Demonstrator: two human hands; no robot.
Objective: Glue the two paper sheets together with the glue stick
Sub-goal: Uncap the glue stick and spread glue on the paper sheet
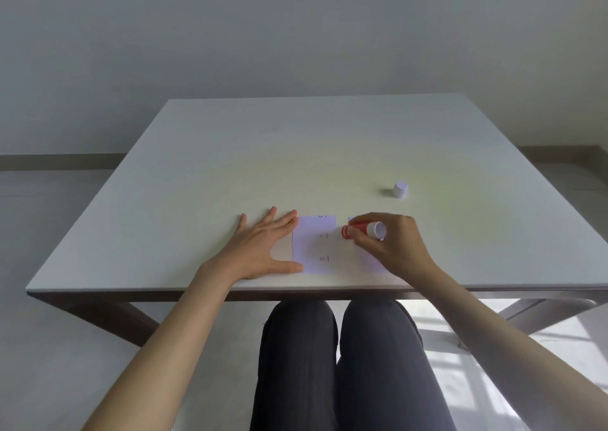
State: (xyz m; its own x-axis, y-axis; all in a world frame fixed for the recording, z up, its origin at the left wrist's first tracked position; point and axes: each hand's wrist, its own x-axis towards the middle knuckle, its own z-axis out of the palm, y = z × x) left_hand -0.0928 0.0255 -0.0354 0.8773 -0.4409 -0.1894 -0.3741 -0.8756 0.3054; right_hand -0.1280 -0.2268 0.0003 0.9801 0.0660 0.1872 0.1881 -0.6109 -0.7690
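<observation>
Now the step in hand looks to be spreading glue on a sheet. The left hand point(263, 249) lies flat and spread on the tabletop point(230, 154), fingertips and thumb pressing the left edge of the left paper sheet point(312, 249); it holds nothing, only pins the paper. The right hand point(391, 243) has its fingers closed round the red glue stick point(360, 229), which lies almost level, its white twist end toward the camera and its glue end pointing left, near the gap between the two sheets. The second paper sheet point(371, 263) sits just to the right, mostly hidden under that hand. The white cap point(400, 190) stands well apart, farther back on the right.

To do this well, I would tilt the stick more upright so the glue face meets the paper squarely, then stroke away from the pinning hand, so the sheet is pulled taut, not buckled. Light pressure and strokes carried right to the edges should help the corners stick. Whether glue already lies on either sheet cannot be told.
</observation>
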